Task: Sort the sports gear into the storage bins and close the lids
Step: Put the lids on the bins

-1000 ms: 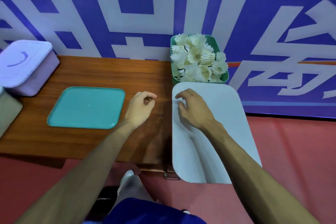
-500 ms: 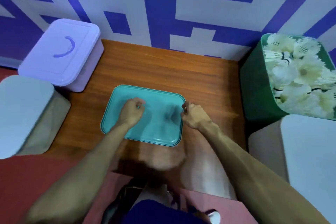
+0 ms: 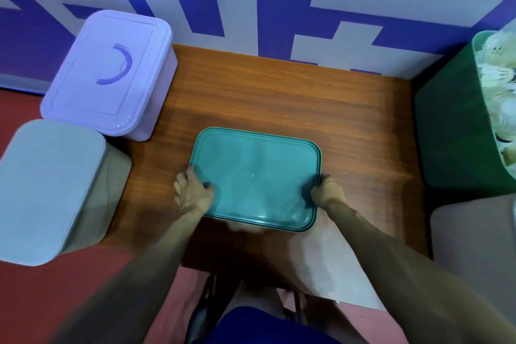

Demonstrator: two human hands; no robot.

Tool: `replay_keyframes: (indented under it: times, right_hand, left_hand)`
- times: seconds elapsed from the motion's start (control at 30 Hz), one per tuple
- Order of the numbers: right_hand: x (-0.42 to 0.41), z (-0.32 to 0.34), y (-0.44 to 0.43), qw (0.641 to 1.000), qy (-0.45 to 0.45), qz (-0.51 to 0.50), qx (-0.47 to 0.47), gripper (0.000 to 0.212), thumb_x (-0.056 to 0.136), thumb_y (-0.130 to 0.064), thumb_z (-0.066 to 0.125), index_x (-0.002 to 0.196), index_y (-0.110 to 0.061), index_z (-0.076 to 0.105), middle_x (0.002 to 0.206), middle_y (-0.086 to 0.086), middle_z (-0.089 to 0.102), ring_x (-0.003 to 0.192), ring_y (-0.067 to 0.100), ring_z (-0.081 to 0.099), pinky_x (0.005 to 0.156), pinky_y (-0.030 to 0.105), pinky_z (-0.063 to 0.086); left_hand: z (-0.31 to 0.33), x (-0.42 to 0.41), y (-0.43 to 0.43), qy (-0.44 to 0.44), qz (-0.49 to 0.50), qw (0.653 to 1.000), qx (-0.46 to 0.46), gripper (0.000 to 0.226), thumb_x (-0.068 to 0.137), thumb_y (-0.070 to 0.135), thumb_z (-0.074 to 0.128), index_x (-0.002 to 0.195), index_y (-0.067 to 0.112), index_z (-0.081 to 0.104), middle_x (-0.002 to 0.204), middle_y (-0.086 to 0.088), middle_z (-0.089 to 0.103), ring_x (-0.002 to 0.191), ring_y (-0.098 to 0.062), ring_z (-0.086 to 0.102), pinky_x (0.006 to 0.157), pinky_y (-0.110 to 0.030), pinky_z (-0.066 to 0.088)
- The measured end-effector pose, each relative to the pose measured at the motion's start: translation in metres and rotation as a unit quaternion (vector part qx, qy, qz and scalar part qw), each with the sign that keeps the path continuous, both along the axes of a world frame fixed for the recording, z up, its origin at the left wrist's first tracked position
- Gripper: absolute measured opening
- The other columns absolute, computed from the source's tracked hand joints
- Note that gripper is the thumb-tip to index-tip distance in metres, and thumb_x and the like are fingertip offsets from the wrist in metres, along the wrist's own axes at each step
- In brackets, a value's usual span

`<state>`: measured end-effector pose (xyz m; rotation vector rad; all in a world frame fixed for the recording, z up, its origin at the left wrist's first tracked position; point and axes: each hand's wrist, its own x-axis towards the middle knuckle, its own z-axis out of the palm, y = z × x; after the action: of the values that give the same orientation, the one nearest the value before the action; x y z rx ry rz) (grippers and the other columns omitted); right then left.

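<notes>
A teal lid (image 3: 255, 176) lies flat on the wooden table (image 3: 279, 98), near its front edge. My left hand (image 3: 192, 193) grips the lid's near left edge, fingers curled over the rim. My right hand (image 3: 326, 194) grips the near right edge the same way. At the far right stands an open green bin (image 3: 452, 134) filled with white shuttlecocks (image 3: 499, 92), partly cut off by the frame.
A lilac bin with a closed handled lid (image 3: 109, 72) sits at the table's back left. A grey lidded bin (image 3: 53, 187) stands on the red floor at left, another pale lidded bin (image 3: 474, 246) at right. A blue and white wall runs behind.
My view swung left from the white lid beside the shuttlecock bin. Both hands moved onto the teal lid and closed on its side edges.
</notes>
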<state>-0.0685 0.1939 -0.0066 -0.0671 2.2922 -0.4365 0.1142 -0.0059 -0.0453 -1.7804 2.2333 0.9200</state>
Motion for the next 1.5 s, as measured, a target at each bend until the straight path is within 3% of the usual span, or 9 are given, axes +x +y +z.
replay_keyframes:
  times: [0.2,0.4,0.57,0.77,0.9,1.03,1.2,1.33,1.5]
  right_hand:
    - [-0.024,0.005,0.021,0.971,0.002,-0.161,-0.176,0.015,0.095,-0.012,0.051,0.106,-0.004,0.057,0.113,0.017,0.063,0.101,0.030,0.059,0.089,0.046,0.052]
    - [-0.054,0.069,0.030,0.900,0.035,-0.162,-0.403,0.015,0.092,-0.002,0.056,0.087,-0.014,0.049,0.074,0.001,0.057,0.066,0.009,0.053,0.061,0.024,0.043]
    - [-0.063,0.120,0.049,0.855,0.057,-0.072,-0.511,0.026,0.085,0.011,0.059,0.082,-0.013,0.050,0.067,-0.003,0.066,0.059,0.002,0.061,0.059,0.018,0.050]
    - [-0.062,0.141,0.084,0.841,0.146,0.114,-0.509,0.037,0.075,0.003,0.074,0.076,-0.030,0.057,0.090,-0.015,0.069,0.091,0.007,0.068,0.081,0.025,0.054]
    - [-0.057,0.141,0.100,0.829,0.168,0.194,-0.496,0.040,0.073,-0.001,0.077,0.076,-0.035,0.057,0.096,-0.017,0.070,0.096,0.001,0.067,0.092,0.029,0.052]
    - [-0.065,0.154,0.116,0.823,0.148,0.269,-0.479,0.020,0.075,-0.018,0.079,0.092,-0.025,0.071,0.107,-0.008,0.070,0.110,0.002,0.060,0.105,0.031,0.043]
    - [-0.106,0.179,0.145,0.804,0.357,0.149,-0.452,0.036,0.084,-0.036,0.066,0.113,-0.015,0.067,0.124,0.002,0.062,0.119,0.012,0.050,0.107,0.030,0.034]
    - [-0.142,0.194,0.181,0.858,0.279,-0.002,-0.432,0.051,0.082,-0.033,0.065,0.129,-0.016,0.056,0.126,-0.003,0.060,0.111,0.011,0.057,0.101,0.033,0.044]
    - [-0.173,0.210,0.248,0.843,0.284,-0.070,-0.450,0.035,0.085,-0.020,0.063,0.120,-0.018,0.063,0.108,-0.006,0.067,0.094,0.012,0.064,0.088,0.039,0.054]
  left_hand:
    - [0.008,-0.018,0.009,0.058,0.038,0.997,0.034,0.059,0.087,0.021,0.060,0.140,0.012,0.036,0.140,-0.019,0.036,0.131,-0.037,0.033,0.108,-0.040,0.029]
    - [0.073,-0.069,0.037,0.191,0.025,0.981,-0.007,0.053,0.089,0.022,0.059,0.137,0.008,0.041,0.138,-0.017,0.040,0.128,-0.032,0.040,0.108,-0.034,0.030]
    - [0.177,-0.117,0.079,0.401,0.088,0.911,0.045,0.042,0.094,0.036,0.054,0.127,0.012,0.047,0.115,-0.006,0.057,0.087,-0.019,0.063,0.085,-0.040,0.052]
    - [0.243,-0.123,0.124,0.477,0.203,0.810,0.274,0.051,0.081,0.042,0.070,0.120,0.017,0.048,0.109,-0.012,0.060,0.091,-0.029,0.068,0.079,-0.045,0.058]
    - [0.230,-0.116,0.152,0.486,0.273,0.794,0.242,0.019,0.082,-0.007,0.059,0.101,-0.006,0.057,0.094,-0.020,0.064,0.078,-0.029,0.066,0.072,-0.042,0.059]
    - [0.218,-0.107,0.171,0.533,0.293,0.769,0.198,0.024,0.078,-0.015,0.049,0.095,-0.006,0.063,0.085,-0.013,0.068,0.068,-0.023,0.068,0.062,-0.034,0.057]
    - [0.220,-0.113,0.193,0.609,0.248,0.725,0.206,0.049,0.078,-0.017,0.043,0.123,-0.003,0.056,0.109,-0.016,0.069,0.099,-0.031,0.068,0.086,-0.041,0.056]
    - [0.231,-0.140,0.218,0.635,0.162,0.709,0.259,0.060,0.076,-0.019,0.041,0.133,-0.002,0.046,0.118,-0.019,0.065,0.110,-0.032,0.063,0.100,-0.047,0.046]
    - [0.243,-0.195,0.267,0.613,0.063,0.734,0.285,0.057,0.083,-0.019,0.042,0.136,0.001,0.042,0.120,-0.014,0.065,0.108,-0.025,0.065,0.094,-0.037,0.052]
